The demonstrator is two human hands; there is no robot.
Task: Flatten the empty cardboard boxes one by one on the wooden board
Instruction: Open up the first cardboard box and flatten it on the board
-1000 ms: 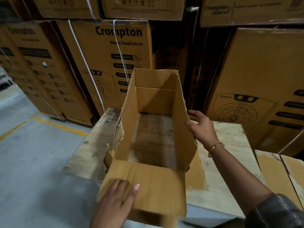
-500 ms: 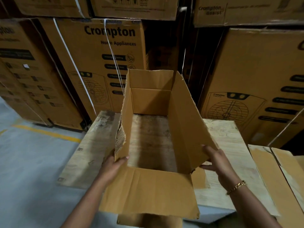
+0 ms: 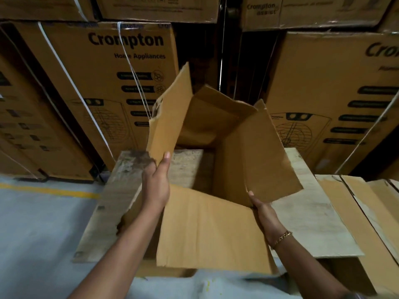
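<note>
An open-ended brown cardboard box [image 3: 254,152] stands skewed on the wooden board [image 3: 308,214], which shows through its open bottom. My left hand [image 3: 156,182] grips the lower edge of the box's left wall, thumb on the inside, and that wall leans outward. At the near right corner, my right hand [image 3: 262,210] holds the bottom edge of the right wall. The near flap [image 3: 207,229] lies folded toward me over the board's front edge.
Large printed Crompton cartons [image 3: 103,87] are stacked close behind and to both sides of the board. Flat cardboard pieces [image 3: 371,212] lie to the right of the board. Grey floor with a yellow line [image 3: 49,190] is on the left.
The box has been lifted and skewed out of square, its left wall swinging up and outward. My left hand moved up along the left wall; my right hand shifted down to the near right corner.
</note>
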